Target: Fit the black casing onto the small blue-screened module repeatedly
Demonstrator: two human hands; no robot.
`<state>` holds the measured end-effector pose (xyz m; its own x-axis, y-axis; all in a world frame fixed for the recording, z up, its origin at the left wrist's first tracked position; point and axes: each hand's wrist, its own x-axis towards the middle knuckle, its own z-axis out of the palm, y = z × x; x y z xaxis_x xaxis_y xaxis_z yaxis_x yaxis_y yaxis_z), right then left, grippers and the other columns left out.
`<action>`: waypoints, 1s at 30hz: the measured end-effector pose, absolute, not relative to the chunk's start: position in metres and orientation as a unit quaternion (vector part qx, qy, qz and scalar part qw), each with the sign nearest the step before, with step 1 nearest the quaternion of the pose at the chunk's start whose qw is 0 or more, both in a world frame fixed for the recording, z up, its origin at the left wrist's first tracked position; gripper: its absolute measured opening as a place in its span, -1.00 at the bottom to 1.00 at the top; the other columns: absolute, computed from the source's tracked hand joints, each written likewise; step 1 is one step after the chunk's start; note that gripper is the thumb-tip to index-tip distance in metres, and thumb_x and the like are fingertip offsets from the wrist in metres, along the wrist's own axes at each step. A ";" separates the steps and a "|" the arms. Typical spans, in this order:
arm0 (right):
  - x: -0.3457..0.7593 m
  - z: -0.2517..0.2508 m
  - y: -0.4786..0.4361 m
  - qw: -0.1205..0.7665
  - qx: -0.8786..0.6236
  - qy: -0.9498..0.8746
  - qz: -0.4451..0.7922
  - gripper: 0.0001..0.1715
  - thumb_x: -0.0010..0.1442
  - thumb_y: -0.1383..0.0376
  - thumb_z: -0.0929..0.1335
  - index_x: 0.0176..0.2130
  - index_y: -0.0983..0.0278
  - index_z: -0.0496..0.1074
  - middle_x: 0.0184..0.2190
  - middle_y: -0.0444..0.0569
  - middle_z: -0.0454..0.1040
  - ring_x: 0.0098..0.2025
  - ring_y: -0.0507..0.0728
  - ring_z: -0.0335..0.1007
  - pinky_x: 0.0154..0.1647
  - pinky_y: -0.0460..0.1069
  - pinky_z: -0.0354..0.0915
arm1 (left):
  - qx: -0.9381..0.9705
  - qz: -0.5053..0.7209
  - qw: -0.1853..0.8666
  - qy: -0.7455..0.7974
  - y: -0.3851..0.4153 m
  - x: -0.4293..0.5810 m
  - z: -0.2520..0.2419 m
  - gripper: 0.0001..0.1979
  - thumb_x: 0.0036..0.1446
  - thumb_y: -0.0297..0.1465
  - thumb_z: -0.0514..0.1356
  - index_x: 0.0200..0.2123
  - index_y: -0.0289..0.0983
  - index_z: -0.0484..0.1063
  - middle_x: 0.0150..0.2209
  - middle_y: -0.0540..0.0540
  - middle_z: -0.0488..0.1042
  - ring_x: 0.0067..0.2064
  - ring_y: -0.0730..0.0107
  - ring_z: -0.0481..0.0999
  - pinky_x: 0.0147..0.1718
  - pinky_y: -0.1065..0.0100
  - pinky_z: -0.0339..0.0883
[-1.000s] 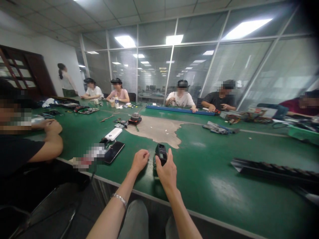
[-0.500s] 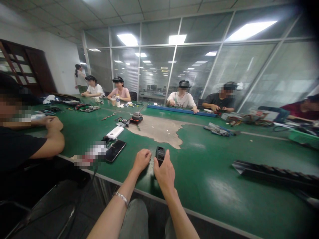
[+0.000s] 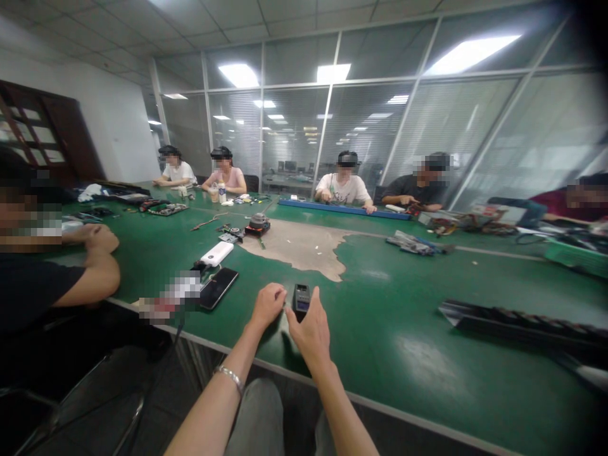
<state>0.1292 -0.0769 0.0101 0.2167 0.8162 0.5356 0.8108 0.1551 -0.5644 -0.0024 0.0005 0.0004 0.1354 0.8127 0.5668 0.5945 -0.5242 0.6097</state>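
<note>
Office room with glass partition walls (image 3: 479,133), slatted blinds and ceiling light panels (image 3: 470,54). A long green counter (image 3: 394,294) runs out from the wearer, its covering worn to a pale patch (image 3: 299,250) near the middle. Co-workers sit along the far side.

Obs. at near edge: small black device (image 3: 301,302) stands upright on the counter, directly ahead of the wearer and between the two hands. Left hand (image 3: 268,307), bracelet (image 3: 229,377) at the wrist, rests beside it, fingers (image 3: 276,292) curled inward, holding nothing visible. Right hand (image 3: 308,332) sits just below the device with its fingers (image 3: 293,323) spread wide open, not closed on it; whether they touch its base cannot be told from this view.

Judged step: hands gathered at the device, not gripping it. Lifting it would call for the right fingers to close on its sides.

Nearby, left of the hands: white power bank (image 3: 217,254), black smartphone (image 3: 218,288), a pixelated object (image 3: 171,294). Farther off: round unit on a red base (image 3: 258,224). Right: black ribbed strip (image 3: 517,324). A seated co-worker's hand (image 3: 101,239) lies folded on the counter at far left, well apart from the wearer's own.
</note>
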 end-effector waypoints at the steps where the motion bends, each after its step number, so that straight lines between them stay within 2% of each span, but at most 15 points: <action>1: 0.130 0.010 -0.074 0.438 -0.644 -0.628 0.008 0.03 0.13 0.05 0.31 0.33 0.53 -0.15 0.27 0.34 0.10 0.24 0.37 0.12 0.19 0.18 0.12 | 0.744 0.457 0.120 0.473 0.000 -0.002 0.001 -0.82 0.19 -0.44 0.10 -0.39 -0.25 0.49 -0.24 -0.08 0.55 -0.17 0.35 0.50 -0.11 0.35 0.34; 11: 0.129 -0.010 -0.070 0.449 -0.622 -0.641 0.027 -0.11 0.22 0.13 0.22 0.32 0.57 -0.16 0.23 0.41 0.14 0.21 0.36 0.17 0.14 0.21 0.17 | 0.747 0.454 0.117 0.471 0.000 -0.002 0.001 -0.81 0.20 -0.42 0.09 -0.38 -0.25 0.49 -0.23 -0.09 0.55 -0.16 0.33 0.50 -0.09 0.34 0.33; 17: 0.126 -0.005 -0.073 0.451 -0.635 -0.627 0.029 -0.03 0.20 0.07 0.26 0.33 0.56 -0.18 0.24 0.41 0.12 0.20 0.39 0.18 0.13 0.20 0.18 | 0.748 0.456 0.118 0.468 0.000 -0.002 0.001 -0.82 0.20 -0.43 0.09 -0.38 -0.24 0.49 -0.23 -0.08 0.55 -0.16 0.34 0.50 -0.10 0.34 0.34; 21: 0.128 -0.002 -0.079 0.467 -0.635 -0.613 0.062 0.04 0.18 0.02 0.28 0.34 0.50 -0.24 0.18 0.37 0.23 0.15 0.36 0.25 0.09 0.20 0.22 | 0.746 0.457 0.117 0.471 -0.001 -0.002 0.002 -0.82 0.19 -0.43 0.10 -0.39 -0.24 0.50 -0.22 -0.08 0.55 -0.15 0.34 0.50 -0.10 0.34 0.34; 30: 0.128 -0.003 -0.080 0.469 -0.625 -0.623 0.034 -0.08 0.21 -0.02 0.23 0.30 0.52 -0.05 0.23 0.35 0.16 0.23 0.34 0.15 0.17 0.19 0.14 | 0.744 0.467 0.120 0.463 0.001 -0.003 0.000 -0.82 0.18 -0.45 0.10 -0.40 -0.24 0.49 -0.24 -0.08 0.55 -0.16 0.34 0.50 -0.10 0.34 0.34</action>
<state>0.1277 -0.0799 -0.0034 0.2223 0.8105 0.5420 0.7468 0.2158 -0.6290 -0.0025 0.0011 0.0003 0.1352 0.8012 0.5830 0.5775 -0.5418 0.6107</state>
